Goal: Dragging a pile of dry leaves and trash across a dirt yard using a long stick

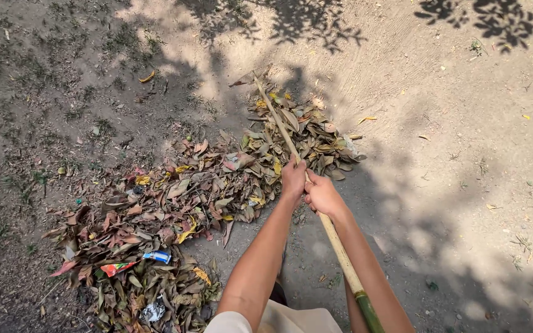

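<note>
Both fists, left hand [293, 179] ahead of right hand [322, 195], clench a long pale bamboo pole [335, 242] reaching into a curved heap of dry brown leaves [186, 203] on bare earth.

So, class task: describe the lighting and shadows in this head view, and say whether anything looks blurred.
Head view: hard sunlight, with dappled tree shadow across the dirt; both hands on the bamboo pole sit in shade, as does the leaf pile; the top centre sand is nearly washed out; focus is sharp throughout, with no motion blur.
</note>
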